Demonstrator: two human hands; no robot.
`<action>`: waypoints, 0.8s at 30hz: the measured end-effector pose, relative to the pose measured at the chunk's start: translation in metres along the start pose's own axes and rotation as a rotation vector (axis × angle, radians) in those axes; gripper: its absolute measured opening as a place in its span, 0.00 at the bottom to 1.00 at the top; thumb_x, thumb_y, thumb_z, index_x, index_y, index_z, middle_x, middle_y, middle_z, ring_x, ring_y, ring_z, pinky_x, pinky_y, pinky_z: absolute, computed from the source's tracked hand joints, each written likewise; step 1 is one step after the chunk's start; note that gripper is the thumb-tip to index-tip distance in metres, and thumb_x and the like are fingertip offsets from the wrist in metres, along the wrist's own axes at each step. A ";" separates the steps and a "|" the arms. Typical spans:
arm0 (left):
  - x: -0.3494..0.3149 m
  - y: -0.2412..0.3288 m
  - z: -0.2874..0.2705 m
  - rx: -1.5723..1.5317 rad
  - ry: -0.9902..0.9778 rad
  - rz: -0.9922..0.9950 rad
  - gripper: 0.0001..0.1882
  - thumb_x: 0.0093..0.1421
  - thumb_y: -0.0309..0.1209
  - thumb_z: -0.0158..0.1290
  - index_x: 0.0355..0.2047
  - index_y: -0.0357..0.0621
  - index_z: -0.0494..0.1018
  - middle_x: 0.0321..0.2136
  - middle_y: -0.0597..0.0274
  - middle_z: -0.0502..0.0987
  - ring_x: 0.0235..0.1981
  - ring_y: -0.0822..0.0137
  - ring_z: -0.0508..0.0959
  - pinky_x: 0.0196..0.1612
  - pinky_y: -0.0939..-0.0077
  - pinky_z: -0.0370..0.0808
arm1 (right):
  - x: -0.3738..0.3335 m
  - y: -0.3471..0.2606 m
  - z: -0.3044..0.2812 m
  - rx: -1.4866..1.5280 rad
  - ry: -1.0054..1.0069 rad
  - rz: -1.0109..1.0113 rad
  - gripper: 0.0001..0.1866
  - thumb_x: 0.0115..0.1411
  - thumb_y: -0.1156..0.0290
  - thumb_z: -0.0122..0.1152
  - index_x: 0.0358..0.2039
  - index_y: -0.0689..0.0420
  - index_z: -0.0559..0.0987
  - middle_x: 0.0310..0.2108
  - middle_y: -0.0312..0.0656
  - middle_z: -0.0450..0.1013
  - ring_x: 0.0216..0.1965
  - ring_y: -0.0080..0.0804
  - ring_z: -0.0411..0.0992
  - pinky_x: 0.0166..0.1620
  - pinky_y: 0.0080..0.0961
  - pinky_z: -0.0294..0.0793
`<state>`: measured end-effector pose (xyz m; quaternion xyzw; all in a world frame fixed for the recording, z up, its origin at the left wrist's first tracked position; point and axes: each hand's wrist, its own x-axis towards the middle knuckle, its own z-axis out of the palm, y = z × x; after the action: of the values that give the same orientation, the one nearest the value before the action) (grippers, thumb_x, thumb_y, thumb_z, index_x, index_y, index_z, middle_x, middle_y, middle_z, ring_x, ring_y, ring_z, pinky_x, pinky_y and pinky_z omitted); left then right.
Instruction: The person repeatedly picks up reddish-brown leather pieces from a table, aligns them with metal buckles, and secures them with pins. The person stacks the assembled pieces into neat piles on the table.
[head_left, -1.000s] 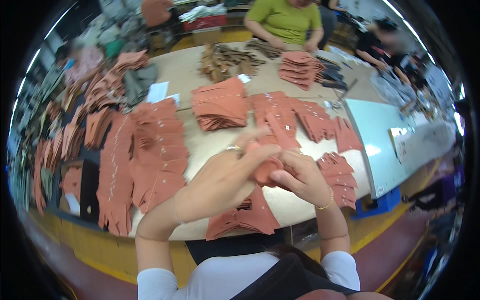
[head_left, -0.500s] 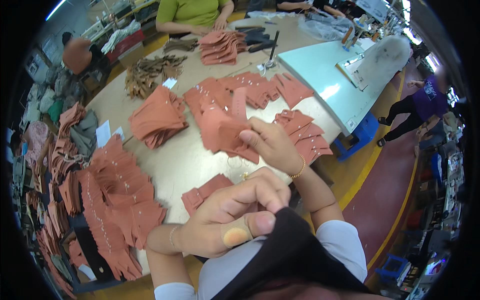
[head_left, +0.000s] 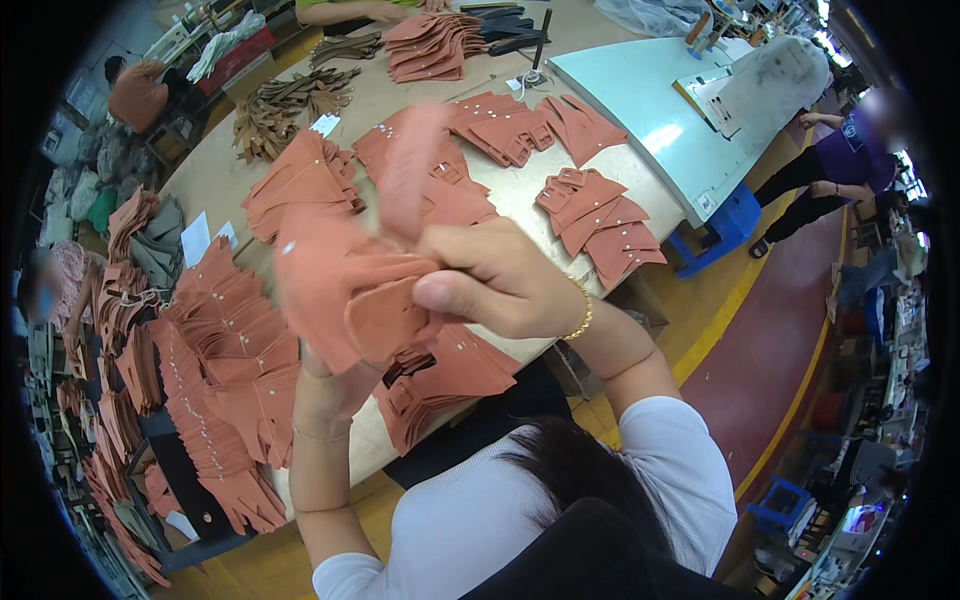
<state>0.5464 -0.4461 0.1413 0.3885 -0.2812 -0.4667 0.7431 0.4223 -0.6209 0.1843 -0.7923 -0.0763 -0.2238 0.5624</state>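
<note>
My right hand (head_left: 500,280), a gold bracelet at its wrist, is closed on a terracotta leather-like cut piece (head_left: 318,275) above the table. A strap (head_left: 405,175) of the same colour rises from it, smeared by motion. Beneath the piece is my left hand (head_left: 335,395); its fingers are hidden behind the piece. Below my hands, at the table's near edge, lies a stack of terracotta pieces with buckle ends (head_left: 455,375). Beyond them sit a terracotta stack (head_left: 300,190) on the left and overlapping buckle pieces (head_left: 600,222) on the right.
A long fan of terracotta pieces (head_left: 225,385) covers the table's left side. Brown strips (head_left: 290,110) and another terracotta stack (head_left: 430,45) lie farther back. A sewing machine (head_left: 770,85) stands on a pale blue tabletop (head_left: 625,95) at right. A person in purple (head_left: 855,150) stands beyond it.
My left hand has let go of the dark cloth close to me and moved down behind the terracotta piece. My right hand has brought that piece left and nearer.
</note>
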 end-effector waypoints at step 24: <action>-0.046 0.012 0.001 0.431 0.076 0.090 0.40 0.56 0.55 0.55 0.54 0.27 0.66 0.40 0.49 0.77 0.35 0.60 0.80 0.33 0.72 0.80 | 0.021 0.046 0.025 0.142 -0.209 0.036 0.28 0.51 0.60 0.70 0.46 0.56 0.67 0.41 0.42 0.67 0.43 0.34 0.70 0.49 0.28 0.70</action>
<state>0.5328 -0.4015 0.1494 0.5426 -0.3632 -0.3470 0.6732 0.4646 -0.6165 0.1474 -0.7707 -0.1357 -0.1241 0.6101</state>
